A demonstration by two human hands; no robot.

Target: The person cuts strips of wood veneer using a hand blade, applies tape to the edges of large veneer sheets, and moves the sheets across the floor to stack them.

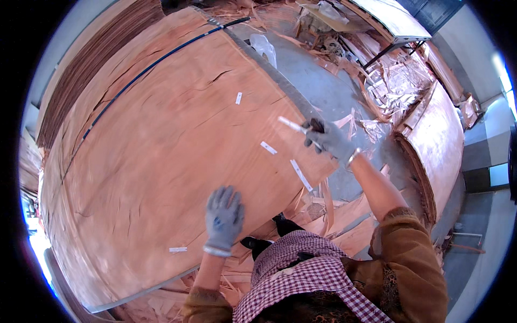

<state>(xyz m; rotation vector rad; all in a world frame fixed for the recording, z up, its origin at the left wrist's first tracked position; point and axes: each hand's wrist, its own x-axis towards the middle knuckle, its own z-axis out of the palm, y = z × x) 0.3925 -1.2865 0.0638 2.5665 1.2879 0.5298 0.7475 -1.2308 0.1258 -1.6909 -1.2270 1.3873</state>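
A large reddish-brown wood veneer sheet (161,161) lies in front of me, with cracks in several places. My left hand (223,219), in a grey glove, rests on its near part with the fingers stretched out. Over the sheet's right edge my gloved right hand (333,141) is closed on a narrow white strip (291,124) that sticks out to the left. Something dark shows at its fingers; its kind I cannot make out. Short white tape pieces (268,147) are stuck on the sheet, with a longer tape piece (301,175) close to the right edge.
A long dark blue rod (153,63) lies across the sheet's far left part. At the left rises a stack of veneer (91,64). Another veneer stack (439,145) stands at the right. Torn veneer scraps (396,89) litter the grey floor (323,89), beside a table (388,19).
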